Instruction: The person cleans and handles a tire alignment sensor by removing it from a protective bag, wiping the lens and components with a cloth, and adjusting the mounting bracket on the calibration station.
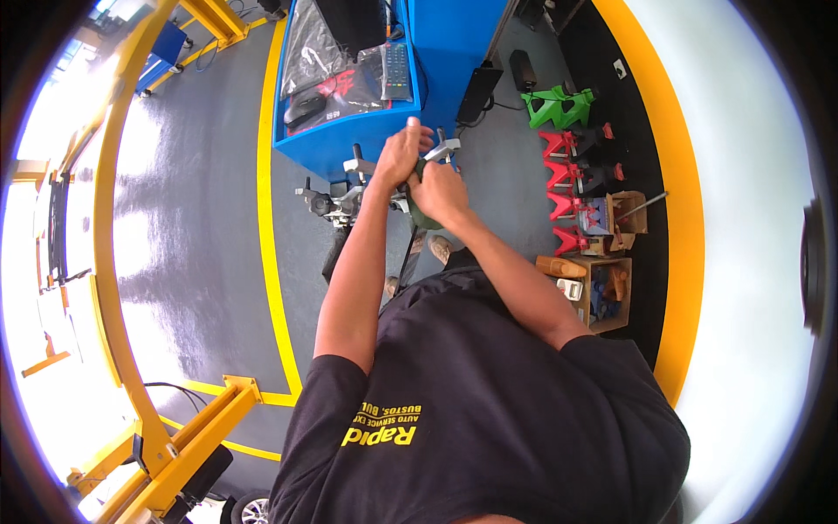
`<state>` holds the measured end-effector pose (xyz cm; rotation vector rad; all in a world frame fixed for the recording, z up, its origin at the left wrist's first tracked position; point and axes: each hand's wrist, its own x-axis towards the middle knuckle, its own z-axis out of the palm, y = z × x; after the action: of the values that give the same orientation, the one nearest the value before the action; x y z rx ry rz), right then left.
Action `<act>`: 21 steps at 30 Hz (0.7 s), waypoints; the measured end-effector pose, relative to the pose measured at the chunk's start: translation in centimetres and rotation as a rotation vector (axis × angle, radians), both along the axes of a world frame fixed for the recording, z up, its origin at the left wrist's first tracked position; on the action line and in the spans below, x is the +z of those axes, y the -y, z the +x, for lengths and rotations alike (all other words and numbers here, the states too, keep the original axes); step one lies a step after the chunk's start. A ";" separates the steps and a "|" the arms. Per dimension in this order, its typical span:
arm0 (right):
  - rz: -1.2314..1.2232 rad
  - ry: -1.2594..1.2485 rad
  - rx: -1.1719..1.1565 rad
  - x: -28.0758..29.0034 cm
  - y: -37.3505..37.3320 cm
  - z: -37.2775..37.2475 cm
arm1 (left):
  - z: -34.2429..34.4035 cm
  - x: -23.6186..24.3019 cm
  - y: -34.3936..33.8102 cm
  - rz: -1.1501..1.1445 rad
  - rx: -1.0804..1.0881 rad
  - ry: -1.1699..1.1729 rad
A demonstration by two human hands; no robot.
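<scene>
Dark-green item (422, 212) beneath right hand (443, 190), gripped by it; left hand (401, 157) uncurled, just beside.

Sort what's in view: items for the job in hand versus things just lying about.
For the job:
dark green cloth, apparently, in the right hand
metal clamps close by, probably

Lying about:
red stands
green stand
cardboard boxes
computer mouse
</scene>
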<state>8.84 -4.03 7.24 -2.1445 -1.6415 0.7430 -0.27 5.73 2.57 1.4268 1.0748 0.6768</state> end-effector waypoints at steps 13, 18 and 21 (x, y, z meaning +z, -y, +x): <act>0.093 0.125 0.050 -0.6 0.6 -0.4 | -0.4 -1.3 4.1 -0.021 0.351 0.261; -0.060 -0.034 0.136 1.9 2.3 -0.6 | -1.9 -0.7 0.3 0.023 0.203 0.146; -0.216 0.042 0.404 2.6 -0.8 4.1 | -0.5 -1.8 3.9 0.050 0.593 0.322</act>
<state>12.91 -3.26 9.84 -1.9945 -2.1374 1.0381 -0.72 1.87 0.82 0.9842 1.2293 1.3159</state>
